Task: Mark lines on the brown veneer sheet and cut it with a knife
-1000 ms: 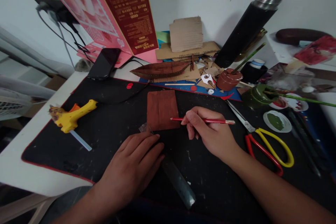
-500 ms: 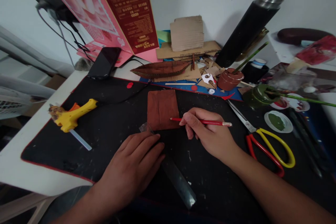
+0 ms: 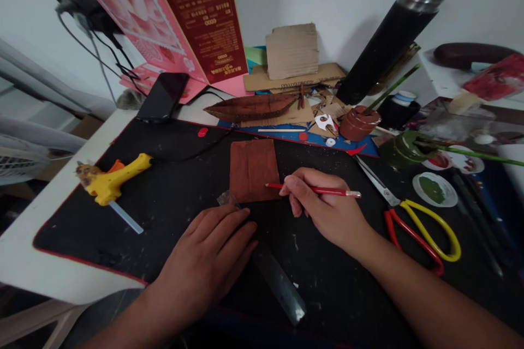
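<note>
My right hand [image 3: 323,202] pinches a red pencil [image 3: 327,191]. Its point is over the right part of a square brown-painted piece [image 3: 251,169], which lies on the black mat; whether it touches the surface is hard to tell. My left hand [image 3: 208,256] lies over a clear plastic ruler [image 3: 280,286], its fingers close together and bent around it. One end of the ruler shows beyond the fingertips by the piece's lower left corner, and the other runs toward the mat's front edge. The palm hides the middle of the ruler.
Left on the mat [image 3: 172,240] lies a yellow glue gun [image 3: 114,174]. Scissors [image 3: 393,202] with red and yellow handles lie right of my right hand. Behind are a phone [image 3: 164,98], a brown boat-shaped piece [image 3: 254,107], paint jars [image 3: 360,122] and a black flask [image 3: 388,46].
</note>
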### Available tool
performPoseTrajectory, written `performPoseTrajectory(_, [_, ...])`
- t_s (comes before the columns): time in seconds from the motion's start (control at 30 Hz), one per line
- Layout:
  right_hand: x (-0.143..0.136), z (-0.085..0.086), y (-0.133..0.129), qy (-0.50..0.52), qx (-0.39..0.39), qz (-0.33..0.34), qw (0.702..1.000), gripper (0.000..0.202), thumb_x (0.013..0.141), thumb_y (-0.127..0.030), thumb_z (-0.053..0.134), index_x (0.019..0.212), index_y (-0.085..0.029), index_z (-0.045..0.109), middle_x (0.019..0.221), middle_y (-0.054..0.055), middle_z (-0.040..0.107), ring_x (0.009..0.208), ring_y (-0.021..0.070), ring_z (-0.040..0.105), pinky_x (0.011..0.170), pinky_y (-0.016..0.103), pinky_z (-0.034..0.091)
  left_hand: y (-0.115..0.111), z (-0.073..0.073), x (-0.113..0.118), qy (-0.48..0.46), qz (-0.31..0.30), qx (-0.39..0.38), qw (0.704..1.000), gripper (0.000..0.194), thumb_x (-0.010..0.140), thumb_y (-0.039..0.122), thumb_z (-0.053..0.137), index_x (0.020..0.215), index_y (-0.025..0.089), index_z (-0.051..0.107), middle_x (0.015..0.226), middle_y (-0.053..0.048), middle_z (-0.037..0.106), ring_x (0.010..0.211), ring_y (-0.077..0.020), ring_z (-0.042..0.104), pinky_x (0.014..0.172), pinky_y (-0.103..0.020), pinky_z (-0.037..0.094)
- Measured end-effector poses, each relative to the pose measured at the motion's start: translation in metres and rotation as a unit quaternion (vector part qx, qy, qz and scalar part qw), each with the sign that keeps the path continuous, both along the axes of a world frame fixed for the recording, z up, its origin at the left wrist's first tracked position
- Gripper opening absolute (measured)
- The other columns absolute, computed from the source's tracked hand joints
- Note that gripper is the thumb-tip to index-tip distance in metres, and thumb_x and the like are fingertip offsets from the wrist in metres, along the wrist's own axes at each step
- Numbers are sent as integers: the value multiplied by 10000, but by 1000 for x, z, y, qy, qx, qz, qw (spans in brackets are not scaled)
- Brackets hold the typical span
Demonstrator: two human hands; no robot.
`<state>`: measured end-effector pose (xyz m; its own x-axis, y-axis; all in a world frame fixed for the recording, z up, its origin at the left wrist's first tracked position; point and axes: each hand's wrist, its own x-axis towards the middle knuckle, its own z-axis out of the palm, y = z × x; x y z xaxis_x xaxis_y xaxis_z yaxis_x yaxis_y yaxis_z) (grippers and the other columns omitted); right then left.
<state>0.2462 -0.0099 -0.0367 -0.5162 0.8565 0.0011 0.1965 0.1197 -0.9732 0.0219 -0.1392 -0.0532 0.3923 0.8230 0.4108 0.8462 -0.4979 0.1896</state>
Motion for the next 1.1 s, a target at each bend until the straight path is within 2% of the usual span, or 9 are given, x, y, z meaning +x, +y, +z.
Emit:
performPoseTrajectory(0.37, [0,0,-1,39,-19,-17,999,439,1085,-554,628,832,-217,750,571,-32,639,518,126,576,518,277,424,-1,-2,0,-1,3,0,1000,167,1104,195,603,1208,159,728,1244,-94,794,1170,-300,717,1004,-454,557])
performPoseTrajectory(0.77, [-1,-1,-1,29,-18,-3,999,382,1104,-455,610,847,-210,752,587,-41,634,542,119,591,541,272,430,0,-1,0,-2,-2,-4,1000,162,1094,185,615,1203,148,728,1237,-102,792,1156,-306,721,991,-462,563])
performPoseTrajectory(1.1, [0,0,0,36,-24,-6,999,396,1095,-476,621,836,-206,751,574,-36,638,533,114,589,538,252,441,-1,-2,0,4,2,-3,1000,167,1104,199,601,1214,163,722,1245,-91,794,1166,-298,719,995,-453,570])
